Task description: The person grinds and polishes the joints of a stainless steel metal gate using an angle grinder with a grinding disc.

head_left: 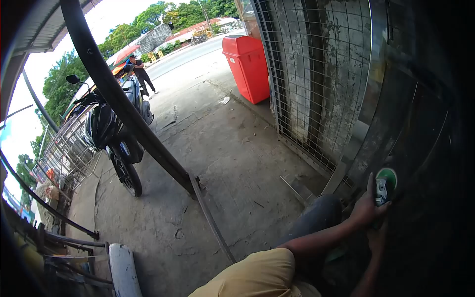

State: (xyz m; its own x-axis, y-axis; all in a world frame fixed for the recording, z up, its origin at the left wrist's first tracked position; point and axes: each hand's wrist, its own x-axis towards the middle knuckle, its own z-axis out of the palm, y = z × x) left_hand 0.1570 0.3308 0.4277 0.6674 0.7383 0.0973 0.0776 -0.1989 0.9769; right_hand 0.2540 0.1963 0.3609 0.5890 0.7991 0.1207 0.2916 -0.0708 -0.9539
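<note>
At the right of the head view, both my hands are on an angle grinder [381, 192] with a green disc [388, 177]. My left hand [367, 209] is closed round it just behind the metal head, with one finger stretched up along the side. Lower down, my right hand [378, 234] wraps the body in deep shadow, its fingers mostly hidden. The disc overlaps a dark metal panel [376, 131] in this view. My bent knee [316, 215] in dark trousers is left of the hands.
A mesh screen [321, 74] runs along the wall, with a red bin [247, 69] beyond it. A slanting black post [128, 109] and a metal bar [210, 218] cross the middle. A motorcycle [106, 123] is parked left, with a person [141, 74] behind it.
</note>
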